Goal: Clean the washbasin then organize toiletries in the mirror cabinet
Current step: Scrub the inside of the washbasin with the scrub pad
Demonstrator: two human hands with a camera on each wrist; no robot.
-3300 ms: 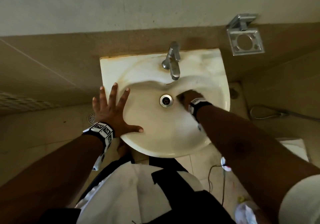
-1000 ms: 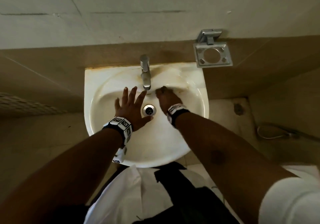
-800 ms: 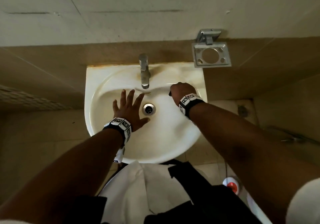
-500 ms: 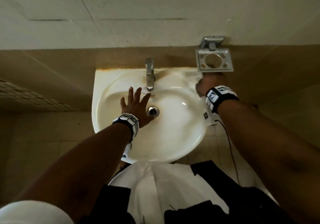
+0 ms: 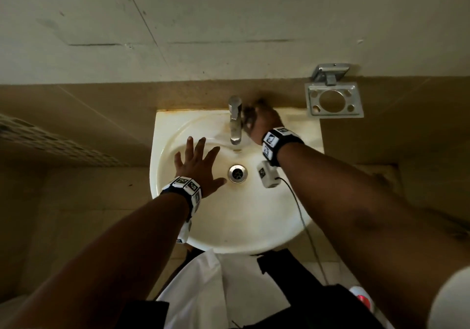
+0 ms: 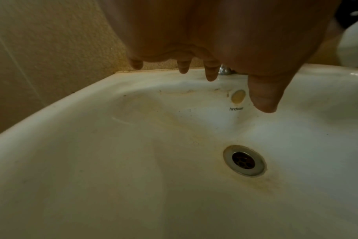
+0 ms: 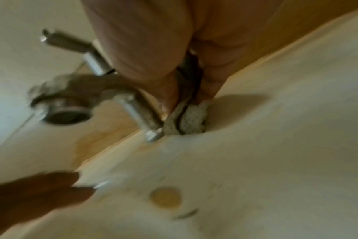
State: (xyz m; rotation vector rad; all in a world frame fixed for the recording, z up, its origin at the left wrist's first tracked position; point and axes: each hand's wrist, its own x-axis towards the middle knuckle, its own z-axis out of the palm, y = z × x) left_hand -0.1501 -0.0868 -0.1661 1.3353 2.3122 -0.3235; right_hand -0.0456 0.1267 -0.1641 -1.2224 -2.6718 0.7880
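Nearest the camera in the head view, a white and black garment [image 5: 203,290] hangs just below the front rim of the washbasin [image 5: 229,227], a cream bowl with yellowish stains.

Inside the bowl, the left hand [image 5: 197,167] lies flat with its fingers [image 5: 189,145] spread wide and straight, holding nothing. Its thumb points toward the metal drain [image 5: 237,173], which sits just beside it to the right. In the left wrist view those fingers [image 6: 210,71] hang straight over the bowl's back slope, and the thumb tip hovers near the small round overflow hole [image 6: 238,96].

Farther back, the right hand [image 5: 264,122] is at the rear ledge of the washbasin, just right of the chrome faucet [image 5: 235,117]. Its fingers [image 7: 210,82] are curled round a grey scrub pad [image 7: 186,121], pinching it between thumb and fingers. The right wrist view, though blurred, shows the pad's lower edge pressed onto the ledge, touching the foot of the faucet [image 7: 141,111].

A small white sensor box [image 5: 265,176] with a cable hangs under the right wrist, above the bowl.

Beyond the washbasin, on the wall to the right, a metal holder [image 5: 333,102] with a round opening is mounted above the tan tiled band [image 5: 101,105].
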